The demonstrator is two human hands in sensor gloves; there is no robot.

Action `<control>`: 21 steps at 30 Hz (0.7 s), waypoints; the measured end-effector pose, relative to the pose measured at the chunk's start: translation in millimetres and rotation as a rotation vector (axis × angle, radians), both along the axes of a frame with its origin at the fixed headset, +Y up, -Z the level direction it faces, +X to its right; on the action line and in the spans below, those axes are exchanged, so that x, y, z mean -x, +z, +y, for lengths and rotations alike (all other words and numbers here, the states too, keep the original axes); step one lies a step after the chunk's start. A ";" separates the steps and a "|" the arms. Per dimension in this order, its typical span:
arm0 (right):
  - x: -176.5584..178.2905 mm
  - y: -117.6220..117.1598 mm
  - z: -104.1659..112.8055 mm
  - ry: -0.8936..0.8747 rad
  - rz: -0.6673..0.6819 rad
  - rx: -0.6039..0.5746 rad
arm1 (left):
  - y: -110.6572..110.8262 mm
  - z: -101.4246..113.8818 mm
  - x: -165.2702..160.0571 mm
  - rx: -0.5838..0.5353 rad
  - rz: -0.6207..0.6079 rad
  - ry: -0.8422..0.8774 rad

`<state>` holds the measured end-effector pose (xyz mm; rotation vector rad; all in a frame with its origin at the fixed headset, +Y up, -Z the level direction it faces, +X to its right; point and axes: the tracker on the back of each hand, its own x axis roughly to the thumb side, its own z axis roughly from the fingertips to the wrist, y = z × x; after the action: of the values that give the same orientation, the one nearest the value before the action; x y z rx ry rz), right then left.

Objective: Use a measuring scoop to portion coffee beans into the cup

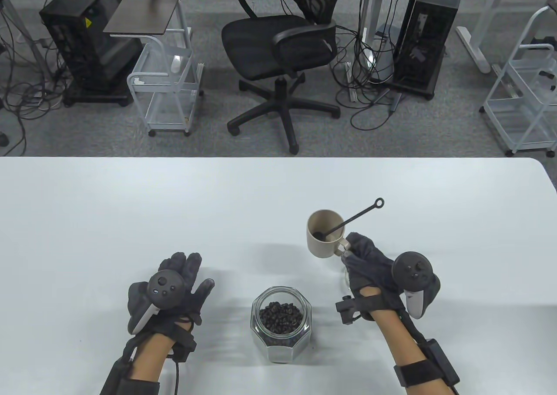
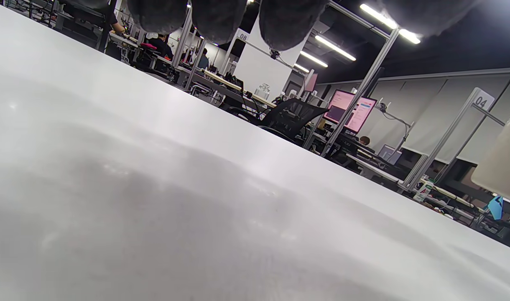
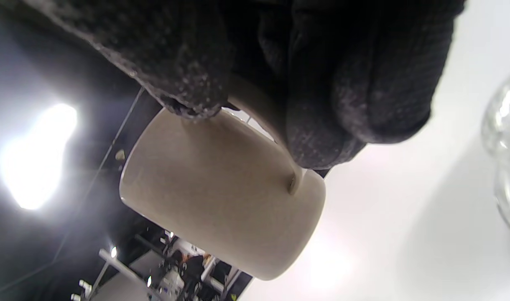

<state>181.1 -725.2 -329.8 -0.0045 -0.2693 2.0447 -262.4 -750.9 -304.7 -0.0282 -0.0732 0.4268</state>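
A beige cup (image 1: 323, 235) stands on the white table (image 1: 130, 212) right of centre. A black measuring scoop (image 1: 348, 222) leans inside it, with its ringed handle sticking out toward the far right. My right hand (image 1: 353, 250) grips the cup's handle. In the right wrist view its fingers (image 3: 355, 104) curl round the handle of the cup (image 3: 221, 196). A glass jar of coffee beans (image 1: 280, 321), lid off, sits near the front edge between my hands. My left hand (image 1: 188, 273) lies open on the table, left of the jar, holding nothing.
Beyond the table's far edge stand a black office chair (image 1: 283, 51), computer towers and white wire carts. The jar's glass (image 3: 506, 146) shows at the right wrist view's right edge. The cup's side (image 2: 501, 163) appears at the left wrist view's right edge.
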 end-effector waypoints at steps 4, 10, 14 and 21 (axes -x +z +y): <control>16.7 2.0 -8.8 0.035 0.057 0.037 | 0.9 -0.2 0.0 -0.005 0.000 0.003; 29.5 2.6 -18.6 0.075 0.116 0.093 | 0.6 -0.1 -0.3 -0.001 0.000 0.003; 35.3 2.9 -24.2 0.088 0.173 0.151 | 0.1 -0.6 -0.6 0.004 -0.002 0.003; 45.8 4.4 -38.0 0.087 0.232 0.211 | 0.6 -0.6 -0.9 0.006 -0.002 0.003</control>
<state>135.3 -763.2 -325.4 0.1153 0.0923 2.1281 -261.5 -751.5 -304.1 -0.0347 -0.0738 0.4299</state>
